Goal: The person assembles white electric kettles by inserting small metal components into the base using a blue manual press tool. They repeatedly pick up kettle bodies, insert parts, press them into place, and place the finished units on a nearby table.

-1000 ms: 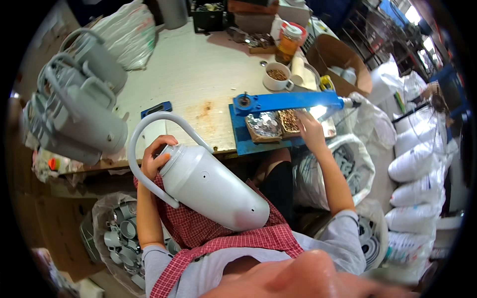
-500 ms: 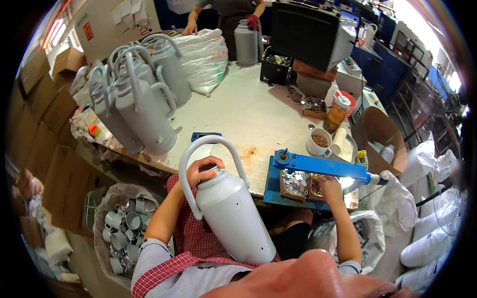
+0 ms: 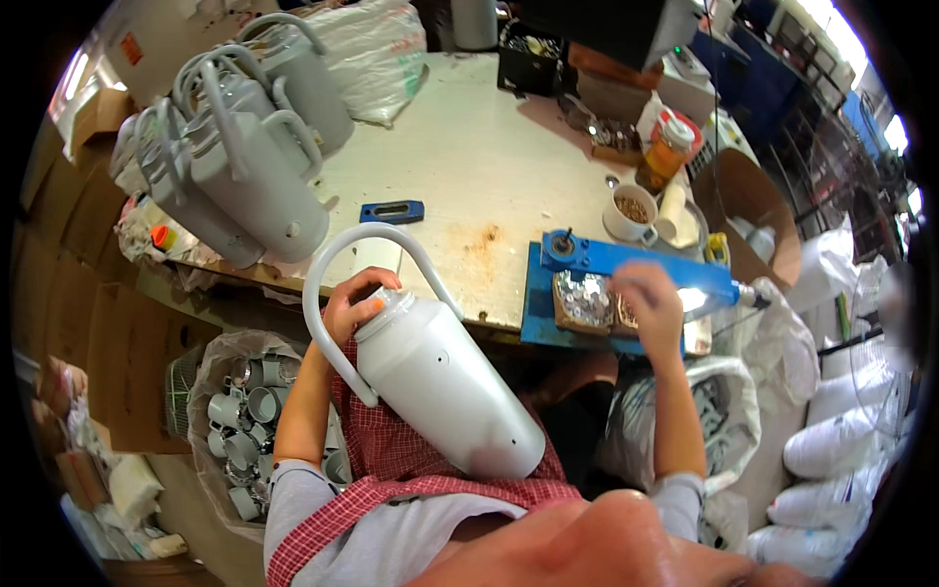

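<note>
We have a pale grey, smooth, cylindrical flask tilted across our lap, over a red checked cloth apron, its neck pointing toward the edge of the cream-white flat surface. 2 small dark holes show in its side. An arched, tubular grey handle loops around the neck end; we cannot tell whether it is fastened. Our left grip is curled closed on the neck.

Our right grip is above 2 shallow boxes, 1 of silvery metal discs and 1 of small coppery pieces, and partly hides a long blue metal arm. It is blurred, so we cannot tell how open it is or whether it holds anything.

If our left grip slackened, we think the rounded flask could roll off our lap and dent. Haste near the blue arm could bump our knuckles, or spill tiny pieces. Farther left, grey handled flasks stand crowded; a nudge might topple them.
</note>
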Tool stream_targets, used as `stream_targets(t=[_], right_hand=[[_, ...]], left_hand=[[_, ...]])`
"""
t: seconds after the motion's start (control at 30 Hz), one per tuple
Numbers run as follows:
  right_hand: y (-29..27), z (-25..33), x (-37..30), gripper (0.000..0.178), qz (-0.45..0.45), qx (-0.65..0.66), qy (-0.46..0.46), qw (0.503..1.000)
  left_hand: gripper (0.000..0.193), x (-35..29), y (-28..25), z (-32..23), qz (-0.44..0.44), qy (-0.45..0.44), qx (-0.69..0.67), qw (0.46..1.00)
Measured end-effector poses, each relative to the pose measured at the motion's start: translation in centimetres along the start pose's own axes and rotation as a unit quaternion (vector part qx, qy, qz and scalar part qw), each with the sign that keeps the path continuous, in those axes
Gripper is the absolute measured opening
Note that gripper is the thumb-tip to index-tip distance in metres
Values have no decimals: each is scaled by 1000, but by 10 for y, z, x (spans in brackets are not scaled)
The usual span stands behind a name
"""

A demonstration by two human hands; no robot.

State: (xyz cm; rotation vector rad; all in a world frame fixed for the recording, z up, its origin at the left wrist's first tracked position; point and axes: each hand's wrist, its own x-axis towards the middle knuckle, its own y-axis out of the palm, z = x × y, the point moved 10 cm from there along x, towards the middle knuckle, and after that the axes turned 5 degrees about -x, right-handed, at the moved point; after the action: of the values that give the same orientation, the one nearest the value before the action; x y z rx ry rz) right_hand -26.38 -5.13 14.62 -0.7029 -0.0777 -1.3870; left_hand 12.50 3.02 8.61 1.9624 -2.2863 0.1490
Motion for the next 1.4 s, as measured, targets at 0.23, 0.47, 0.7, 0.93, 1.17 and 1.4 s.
stream_targets(t=[0.23, 0.47, 0.7, 0.93, 1.17, 1.4], right_hand=[[53, 7, 79, 13, 95, 51, -5, 994], [63, 25, 89, 10, 180, -31, 12, 983], [65, 29, 92, 8, 219, -27, 5, 975], [64, 24, 91, 10, 216, -2, 8, 976], [62, 22, 92, 9, 211, -2, 24, 977], [54, 24, 79, 12, 120, 7, 20, 993]], left_hand=[[42, 1, -1, -10, -7, 23, 28, 999], [34, 3, 0, -15, -6, 30, 30, 999], [39, -1, 5, -21, -23, 28, 54, 998], [36, -5, 7, -24, -15, 35, 44, 998], [34, -5, 11, -29, -12, 34, 43, 998], [39, -3, 14, -31, -39, 30, 66, 997]])
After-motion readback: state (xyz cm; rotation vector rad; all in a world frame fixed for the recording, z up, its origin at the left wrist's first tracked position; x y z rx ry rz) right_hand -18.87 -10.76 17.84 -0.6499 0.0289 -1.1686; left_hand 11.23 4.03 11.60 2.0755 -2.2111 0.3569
